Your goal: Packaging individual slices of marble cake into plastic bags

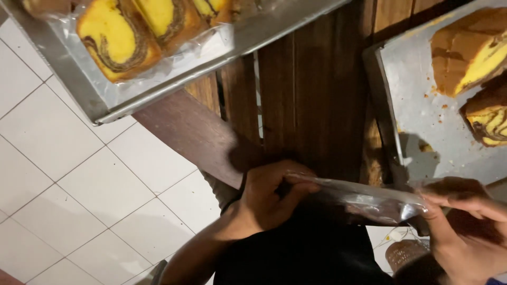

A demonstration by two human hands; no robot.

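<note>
Floor of pale square tiles with dark joints [79, 179] fills the left half of the view, and beside it stands a dark brown table of wooden planks [306, 95], which carries everything else. On its upper left edge sits a large grey metal tray [79, 89] that reaches out over the floor. It holds slices of yellow and brown marble cake wrapped in clear plastic [119, 39]. A second grey metal tray [417, 105] lies at the right, with unwrapped marble cake pieces [470, 50] and some crumbs on its bare sheet.

Below the table edge, both hands hold a clear, shiny plastic bag [364, 203] stretched between them, close to the person's body. The left hand [264, 198] pinches the left end of the bag, thumb on top and fingers curled under. The right hand [465, 221] pinches the right end with fingertips pressed together. Something dark seems to be inside, but I cannot tell what.

I judge the bag very light, thin and soft, also slippery, and easy to tear or crush. Holding it at both ends, as now, seems the safest grip. The room is dim, and the right hand is blurred.
</note>
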